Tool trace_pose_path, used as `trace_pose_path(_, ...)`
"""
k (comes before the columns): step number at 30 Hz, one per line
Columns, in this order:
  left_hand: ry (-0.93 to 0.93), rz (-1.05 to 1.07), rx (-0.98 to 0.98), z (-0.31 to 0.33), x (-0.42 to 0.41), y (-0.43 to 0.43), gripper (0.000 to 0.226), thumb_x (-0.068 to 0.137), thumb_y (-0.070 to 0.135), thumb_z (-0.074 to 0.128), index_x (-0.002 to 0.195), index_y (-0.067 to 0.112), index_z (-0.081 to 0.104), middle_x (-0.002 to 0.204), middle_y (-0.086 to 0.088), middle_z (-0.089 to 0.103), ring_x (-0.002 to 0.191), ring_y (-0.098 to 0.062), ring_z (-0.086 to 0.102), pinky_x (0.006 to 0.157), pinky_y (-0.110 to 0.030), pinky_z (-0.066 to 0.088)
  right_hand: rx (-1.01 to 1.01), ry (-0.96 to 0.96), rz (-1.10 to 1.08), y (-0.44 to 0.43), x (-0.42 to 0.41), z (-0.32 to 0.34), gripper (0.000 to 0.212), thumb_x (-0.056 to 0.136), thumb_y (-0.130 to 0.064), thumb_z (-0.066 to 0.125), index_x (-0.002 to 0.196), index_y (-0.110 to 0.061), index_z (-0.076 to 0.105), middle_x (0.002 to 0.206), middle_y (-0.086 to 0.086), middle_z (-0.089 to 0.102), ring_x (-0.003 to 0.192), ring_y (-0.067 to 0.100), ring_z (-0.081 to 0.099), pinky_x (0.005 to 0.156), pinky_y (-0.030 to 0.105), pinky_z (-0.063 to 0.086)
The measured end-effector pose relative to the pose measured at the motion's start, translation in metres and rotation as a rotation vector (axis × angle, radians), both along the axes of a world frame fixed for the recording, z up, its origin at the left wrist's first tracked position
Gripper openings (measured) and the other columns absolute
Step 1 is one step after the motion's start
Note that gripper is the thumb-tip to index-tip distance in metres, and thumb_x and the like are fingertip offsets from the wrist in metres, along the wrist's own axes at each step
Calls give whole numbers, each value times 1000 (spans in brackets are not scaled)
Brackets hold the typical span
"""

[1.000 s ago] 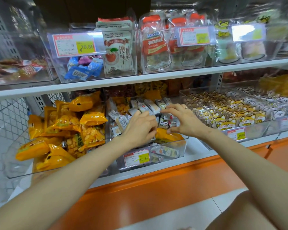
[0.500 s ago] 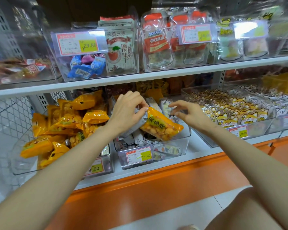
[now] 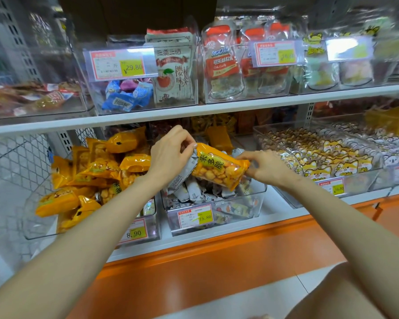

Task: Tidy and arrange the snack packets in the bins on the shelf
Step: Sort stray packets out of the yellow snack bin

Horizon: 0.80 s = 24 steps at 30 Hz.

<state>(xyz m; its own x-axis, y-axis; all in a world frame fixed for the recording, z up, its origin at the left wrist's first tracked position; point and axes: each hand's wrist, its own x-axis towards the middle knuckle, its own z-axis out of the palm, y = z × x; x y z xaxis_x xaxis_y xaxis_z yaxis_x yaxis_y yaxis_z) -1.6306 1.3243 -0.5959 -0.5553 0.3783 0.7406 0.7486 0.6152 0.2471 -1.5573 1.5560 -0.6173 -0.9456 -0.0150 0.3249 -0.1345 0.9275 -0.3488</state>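
A shop's white shelf [image 3: 272, 209] carries a row of clear bins above an orange plinth [image 3: 217, 268], and we stand before it with both arms out. An orange packet [image 3: 217, 169] of puffed snacks hangs in the air over the middle bin [image 3: 251, 203], held at both ends. Our left hand [image 3: 168, 155] pinches its upper left seam with curled fingers [image 3: 186, 140], and our right hand [image 3: 266, 169] nips the right seam between thumb and forefinger. A grey packet [image 3: 182, 176] hangs under the left hand too; we cannot tell whether it is gripped.

We judge the orange packet a stray being lifted out of the wrong bin, which holds small grey-and-white packets [image 3: 194, 191] behind a 15.80 price tag [image 3: 195, 216]. Its fellows lie heaped in the left bin [image 3: 30, 217], just beside. The next move, as we read it, is to carry the packet left over the bin walls and lay it on that heap [image 3: 97, 166]. The heap is piled high, so the packet needs a settled spot or it may slide off.

To the right stands a bin of cat-printed packets [image 3: 327, 162]. The upper shelf [image 3: 240, 104] sits close overhead, leaving little room to lift.
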Motion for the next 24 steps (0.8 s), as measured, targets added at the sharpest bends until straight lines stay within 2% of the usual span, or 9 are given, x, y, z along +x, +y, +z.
trace_pose_path(2, -21, 19, 41, 1, -1, -1, 10, 89, 20, 59, 81, 14, 61, 84, 11, 48, 66, -5, 42, 53, -17, 27, 29, -16, -8, 1, 0, 1, 19, 82, -13, 66, 101, -17, 67, 89, 5, 68, 88, 25, 61, 69, 27, 36)
trace_pose_path(4, -45, 22, 44, 1, -3, -2, 10, 89, 20, 59, 81, 14, 62, 85, 10, 49, 65, -4, 41, 53, -16, 25, -137, 8, 23, 1, 2, 0, 23, 80, 0, 62, 97, -13, 68, 85, 5, 67, 81, 20, 60, 72, 29, 43)
trace_pose_path(6, -58, -5, 19, -1, -3, -3, 10, 89, 20, 59, 82, 14, 62, 85, 11, 49, 66, -4, 41, 54, -20, 25, -356, 103, 65, 1, 3, 2, 32, 81, 6, 56, 102, -13, 68, 95, 5, 69, 88, 18, 63, 81, 32, 50)
trace_pose_path(8, -62, -35, -1, -6, -3, -3, 10, 89, 20, 60, 83, 13, 62, 85, 9, 51, 67, -5, 42, 55, -22, 26, -504, 107, 114, -1, 4, 6, 34, 85, -2, 60, 113, -20, 63, 108, -1, 66, 101, 14, 61, 87, 22, 48)
trace_pose_path(10, -57, -50, 0, -10, -3, -2, 10, 89, 20, 60, 83, 12, 62, 86, 8, 52, 70, -7, 45, 57, -23, 28, -471, -8, 167, -7, 3, 9, 43, 83, -23, 69, 123, -30, 55, 117, -10, 59, 112, 8, 53, 91, 19, 42)
trace_pose_path(13, -50, -62, 8, -13, -3, -1, 9, 89, 20, 60, 84, 13, 62, 85, 10, 49, 72, -7, 45, 60, -24, 30, -249, -92, 151, -20, 0, 7, 56, 74, -42, 75, 125, -36, 53, 116, -8, 60, 113, 16, 50, 92, 38, 45)
trace_pose_path(16, -48, -87, 21, -21, -1, -5, 6, 89, 18, 60, 93, 14, 61, 85, 11, 49, 71, -6, 46, 59, -25, 36, -203, -39, 125, -24, -2, 8, 45, 76, -39, 74, 118, -32, 60, 103, -6, 65, 101, 16, 58, 84, 36, 49)
trace_pose_path(19, -68, -114, -22, -38, 7, -13, 22, 88, 18, 61, 108, 13, 54, 83, 9, 50, 65, -8, 49, 54, -31, 46, -312, -46, 127, -22, -2, 6, 37, 78, -32, 73, 113, -30, 63, 100, -6, 67, 98, 15, 60, 84, 38, 51)
trace_pose_path(24, -18, -138, -120, -48, 12, -21, 13, 85, 23, 66, 90, 16, 56, 76, 9, 54, 64, -7, 47, 54, -23, 40, -532, -64, 153, -16, -1, 5, 26, 79, -19, 74, 100, -30, 63, 99, 1, 67, 97, 19, 62, 81, 33, 52)
